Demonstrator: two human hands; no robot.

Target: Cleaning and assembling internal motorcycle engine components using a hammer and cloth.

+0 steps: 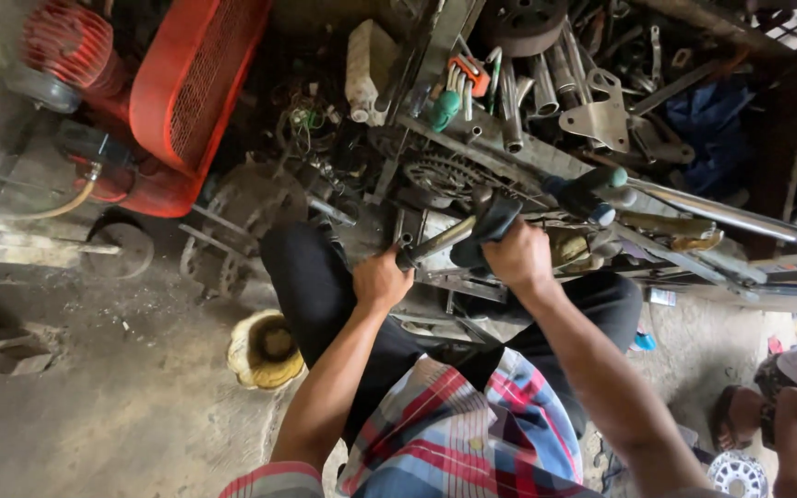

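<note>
A: Seen from above, looking down past a plaid shirt (472,433) and dark trousers (325,286). Two bare hands, both on one metal rod (435,244).

B: Fingers?

A: Left hand (380,279) clenched round the near end of the rod. Right hand (517,254) clenched just beyond it, fingers wrapped over a dark cloth or grip (491,221) where the rod meets the heap. Rod tilted, rising from left hand to right hand.

B: Around the rod?

A: Directly behind it, a cluttered tabletop (546,157) of scrap metal. One toothed sprocket (445,173) just behind the rod. One green-handled tool (445,109) and one set of hex keys in an orange holder (469,76) farther behind. One bent metal bracket (601,118) behind and to the right. One long shiny tube (712,212) to the right of the rod, lying nearly level. One white plastic bottle (366,74) behind and slightly left.

B: Farther out?

A: Well left of the rod, one red compressor (168,92) with a mesh guard. On the floor (94,397) below and left of the rod, one round yellowish container (265,349). Far below and right of the rod, another person (786,406) crouched low, partly cut off by the edge; hands not clear enough to tell.
</note>
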